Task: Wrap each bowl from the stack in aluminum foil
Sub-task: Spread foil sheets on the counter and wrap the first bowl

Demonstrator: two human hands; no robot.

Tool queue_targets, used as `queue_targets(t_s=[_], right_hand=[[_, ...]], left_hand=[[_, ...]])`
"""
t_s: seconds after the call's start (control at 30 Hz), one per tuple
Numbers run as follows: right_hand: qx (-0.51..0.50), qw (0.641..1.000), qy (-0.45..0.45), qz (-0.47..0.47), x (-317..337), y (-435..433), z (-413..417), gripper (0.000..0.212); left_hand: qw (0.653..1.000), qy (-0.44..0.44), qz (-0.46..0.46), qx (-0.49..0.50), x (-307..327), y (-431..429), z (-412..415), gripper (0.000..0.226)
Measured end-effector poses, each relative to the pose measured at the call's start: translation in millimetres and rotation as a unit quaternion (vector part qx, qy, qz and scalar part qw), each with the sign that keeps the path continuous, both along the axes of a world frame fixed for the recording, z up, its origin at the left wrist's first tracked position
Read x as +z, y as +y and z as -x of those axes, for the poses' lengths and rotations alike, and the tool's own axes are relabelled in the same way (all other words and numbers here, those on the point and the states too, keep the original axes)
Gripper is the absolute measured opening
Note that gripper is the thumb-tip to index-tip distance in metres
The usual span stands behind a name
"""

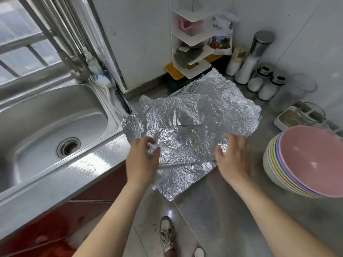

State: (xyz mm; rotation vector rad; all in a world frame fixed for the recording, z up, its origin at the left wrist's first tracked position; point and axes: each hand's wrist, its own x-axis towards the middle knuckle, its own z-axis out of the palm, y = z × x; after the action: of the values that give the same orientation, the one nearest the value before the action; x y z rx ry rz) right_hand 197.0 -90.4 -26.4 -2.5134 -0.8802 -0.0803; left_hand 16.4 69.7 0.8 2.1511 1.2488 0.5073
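While both hands hover over the crumpled foil, the left hand (143, 160) pinches the near-left edge of the top foil sheet (178, 143), thumb and fingers closed on it; the right hand (233, 158) is spread open, fingers loosely splayed, palm turned toward the sheet's right edge, and whether it actually touches the foil I cannot tell, as it is blurred; under that top piece lies a larger foil sheet (209, 102), wrinkled and flat on the steel surface (222, 210), stretching off toward 1 o'clock; no bowl sits on the foil; the bowl stack (304, 164) waits at 3 o'clock of the hands, tilted, pink bowl innermost with purple, yellow and white rims nested behind it, well clear of the foil; at 9 o'clock, the sink (46, 123) with its drain; at 12 o'clock, a white corner rack (191, 45); at 2 o'clock, a row of shakers (259, 78) against the wall.
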Motion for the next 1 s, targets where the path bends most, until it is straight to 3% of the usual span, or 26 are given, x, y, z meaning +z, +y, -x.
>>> queue_targets(t_s=[0.07, 0.1, 0.17, 0.2, 0.3, 0.5, 0.63, 0.7, 0.8, 0.87, 1.0], right_hand=[[0.093, 0.984, 0.140, -0.055, 6.3, 16.4, 14.2, 0.010], [0.108, 0.966, 0.229, -0.055, 7.4, 25.1, 21.1, 0.010], [0.078, 0.929, 0.358, -0.056, 2.2, 36.4, 30.0, 0.016], [0.062, 0.923, 0.376, -0.047, -3.9, 38.2, 31.1, 0.017], [0.061, 0.932, 0.358, 0.003, -11.5, 33.4, 27.6, 0.014], [0.197, 0.944, 0.219, 0.151, -12.5, 21.0, 19.9, 0.006], [0.163, 0.931, 0.290, 0.151, -14.0, 19.6, 1.8, 0.025], [0.173, 0.920, 0.288, 0.202, -12.6, 29.9, 2.0, 0.036], [0.179, 0.915, 0.221, 0.286, -11.0, 41.6, 11.8, 0.044], [0.171, 0.914, 0.204, 0.308, -13.0, 43.8, 15.9, 0.057], [0.160, 0.908, 0.213, 0.324, -14.8, 46.7, 15.7, 0.076]], left_hand=[[0.993, 0.041, 0.032, -0.105, 3.2, -13.1, -32.1, 0.002], [0.986, 0.062, 0.056, -0.146, 0.0, -20.3, -44.4, 0.006], [0.974, 0.101, 0.094, -0.181, -14.0, -29.8, -56.9, 0.013], [0.970, 0.125, 0.095, -0.185, -21.7, -33.0, -57.3, 0.014], [0.961, 0.171, 0.086, -0.198, -38.0, -38.0, -45.3, 0.017], [0.965, 0.128, 0.107, -0.202, -46.2, -34.7, -35.8, 0.015], [0.963, 0.084, 0.156, -0.203, -38.2, -33.0, -27.8, 0.016], [0.981, 0.032, 0.123, -0.145, -27.3, -19.7, -20.5, 0.019], [0.998, -0.037, 0.048, 0.031, -10.1, 23.7, -9.7, 0.031], [0.990, -0.039, 0.097, 0.099, -7.2, 55.3, -5.5, 0.039], [0.969, -0.018, 0.240, 0.059, -18.5, 79.4, 0.3, 0.043]])
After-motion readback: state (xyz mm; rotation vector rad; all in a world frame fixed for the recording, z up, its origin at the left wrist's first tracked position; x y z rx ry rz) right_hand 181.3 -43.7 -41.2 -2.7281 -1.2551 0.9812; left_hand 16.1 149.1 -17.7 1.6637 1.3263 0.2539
